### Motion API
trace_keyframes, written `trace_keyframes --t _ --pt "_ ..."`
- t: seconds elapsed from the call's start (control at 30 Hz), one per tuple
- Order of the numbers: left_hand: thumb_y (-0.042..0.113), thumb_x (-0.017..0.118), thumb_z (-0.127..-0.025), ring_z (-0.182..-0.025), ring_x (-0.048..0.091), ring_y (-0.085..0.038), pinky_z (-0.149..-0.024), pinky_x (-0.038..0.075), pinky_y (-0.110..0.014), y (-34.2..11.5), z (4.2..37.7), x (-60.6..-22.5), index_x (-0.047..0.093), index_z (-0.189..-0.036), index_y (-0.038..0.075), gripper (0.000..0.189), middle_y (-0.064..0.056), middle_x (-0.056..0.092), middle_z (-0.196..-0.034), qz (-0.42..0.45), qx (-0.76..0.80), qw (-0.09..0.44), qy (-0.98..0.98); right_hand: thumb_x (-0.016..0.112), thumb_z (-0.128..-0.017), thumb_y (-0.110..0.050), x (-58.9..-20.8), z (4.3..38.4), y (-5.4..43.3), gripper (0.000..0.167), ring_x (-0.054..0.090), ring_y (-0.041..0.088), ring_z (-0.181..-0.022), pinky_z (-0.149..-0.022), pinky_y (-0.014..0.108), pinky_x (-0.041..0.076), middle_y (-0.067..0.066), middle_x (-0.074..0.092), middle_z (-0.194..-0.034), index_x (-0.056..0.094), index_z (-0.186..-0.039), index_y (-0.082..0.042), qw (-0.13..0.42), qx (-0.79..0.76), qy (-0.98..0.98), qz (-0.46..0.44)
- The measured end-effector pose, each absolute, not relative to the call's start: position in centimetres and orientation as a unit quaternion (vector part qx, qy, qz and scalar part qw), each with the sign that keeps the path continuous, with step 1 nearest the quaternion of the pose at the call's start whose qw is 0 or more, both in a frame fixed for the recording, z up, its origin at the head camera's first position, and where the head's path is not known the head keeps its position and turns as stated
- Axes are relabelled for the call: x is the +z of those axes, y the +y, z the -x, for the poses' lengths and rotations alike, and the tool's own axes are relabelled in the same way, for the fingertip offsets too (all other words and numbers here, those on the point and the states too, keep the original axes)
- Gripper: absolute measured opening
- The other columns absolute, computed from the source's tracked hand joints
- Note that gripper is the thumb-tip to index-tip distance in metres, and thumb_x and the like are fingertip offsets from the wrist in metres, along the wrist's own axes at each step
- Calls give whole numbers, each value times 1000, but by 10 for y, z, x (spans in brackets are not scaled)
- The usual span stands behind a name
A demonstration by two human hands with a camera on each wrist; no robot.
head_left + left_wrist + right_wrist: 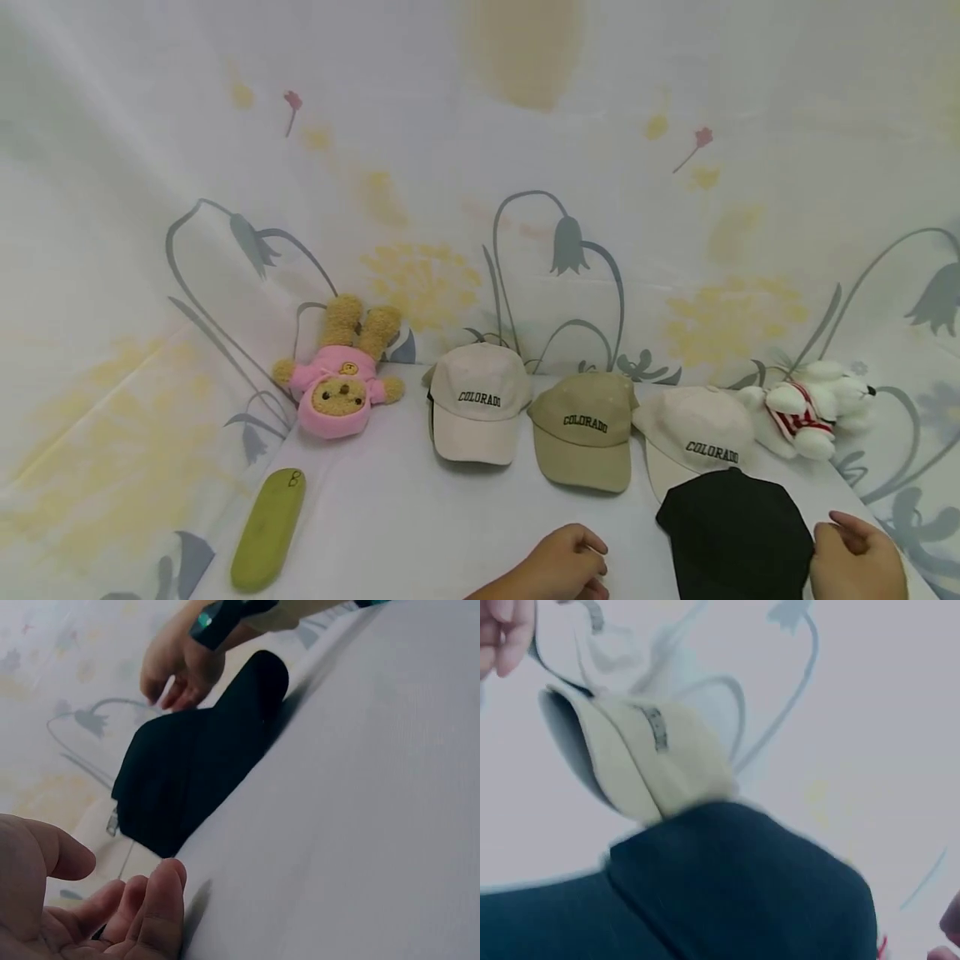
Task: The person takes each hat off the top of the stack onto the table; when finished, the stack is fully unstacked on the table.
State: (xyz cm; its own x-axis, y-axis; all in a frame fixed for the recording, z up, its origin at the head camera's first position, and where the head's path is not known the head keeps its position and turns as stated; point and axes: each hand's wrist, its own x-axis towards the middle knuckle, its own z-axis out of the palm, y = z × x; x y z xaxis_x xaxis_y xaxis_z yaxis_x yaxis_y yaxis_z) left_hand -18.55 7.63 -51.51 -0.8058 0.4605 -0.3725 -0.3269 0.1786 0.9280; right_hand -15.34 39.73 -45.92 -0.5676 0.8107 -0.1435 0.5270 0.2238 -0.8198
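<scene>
A black cap (738, 533) lies at the front right, its crown toward the wall and overlapping a cream cap (693, 425) lettered COLORADO. Right beside the black cap's edge is my right hand (858, 560), with loosely bent fingers and nothing held. In the right wrist view, a gap shows between these fingers (951, 922) and the cap. My left hand (561, 562) is low over the table, left of the black cap, its fingers relaxed around bare air. Seen from the left wrist, the left fingertips (169, 881) stand a little short of the cap.
A khaki cap (585, 433) and another cream cap (480, 404) sit in a row toward the wall. Farther left lie a pink-clad teddy bear (341, 375) and a green oblong case (268, 529). A white plush toy (813, 408) lies at the back right.
</scene>
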Motion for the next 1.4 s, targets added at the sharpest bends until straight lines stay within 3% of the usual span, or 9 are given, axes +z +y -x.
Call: trace_keyframes --t 0.17,0.3,0.53,0.67,0.8,0.97,1.23,1.4 --pt "7 61 -95 -68 69 -14 -66 61 -29 59 195 -517 66 -107 8 13 -8 68 -87 -28 647 280 709 49 -102 -35 -452 164 362 41 49 9 -81 -63 26 40 -1 55 -105 59 -135 -12 198 453 -761 421" --pt "8 60 -95 -70 69 -15 -67 60 -30 46 202 -518 65 -109 7 16 -7 67 -90 -25 653 258 712 52 -103 -36 -454 173 337 38 48 2 -83 -66 20 39 -2 58 -107 61 -132 -13 235 444 -780 374" --pt "7 56 -97 -73 70 -15 -67 62 -29 27 209 -520 64 -113 3 19 -7 67 -96 -14 676 232 699 56 -104 -25 -457 180 296 33 50 -3 -88 -67 5 38 11 65 -116 65 -130 -6 258 403 -841 253" --pt "7 55 -96 -73 69 -15 -67 62 -30 15 214 -520 64 -115 2 21 -8 67 -96 -3 680 205 704 58 -104 -21 -459 187 273 28 53 -4 -87 -70 1 39 10 65 -114 66 -127 -6 242 412 -858 189" --pt "6 56 -95 -71 69 -14 -65 62 -29 3 220 -522 62 -119 -2 26 -10 66 -96 28 691 148 707 58 -105 -21 -462 196 255 27 58 5 -93 -71 3 41 11 67 -114 66 -126 -5 205 422 -869 158" --pt "4 55 -96 -72 69 -15 -66 62 -29 -12 230 -524 60 -121 -5 27 -14 65 -100 68 703 79 704 60 -104 -16 -469 208 236 21 63 9 -92 -71 6 46 11 70 -108 69 -120 -5 210 424 -872 123" --pt "4 52 -95 -74 69 -15 -66 62 -29 -40 243 -518 62 -116 -6 25 -15 65 -101 104 702 37 704 60 -103 -15 -483 234 217 22 66 23 -100 -76 21 52 10 70 -106 68 -121 -4 191 429 -879 80" --pt "8 52 -97 -79 68 -18 -69 62 -30 -57 250 -518 60 -120 -5 28 -18 63 -107 132 711 34 690 62 -102 -13 -492 245 203 25 68 22 -100 -83 29 56 9 70 -107 67 -125 -3 161 410 -897 46"
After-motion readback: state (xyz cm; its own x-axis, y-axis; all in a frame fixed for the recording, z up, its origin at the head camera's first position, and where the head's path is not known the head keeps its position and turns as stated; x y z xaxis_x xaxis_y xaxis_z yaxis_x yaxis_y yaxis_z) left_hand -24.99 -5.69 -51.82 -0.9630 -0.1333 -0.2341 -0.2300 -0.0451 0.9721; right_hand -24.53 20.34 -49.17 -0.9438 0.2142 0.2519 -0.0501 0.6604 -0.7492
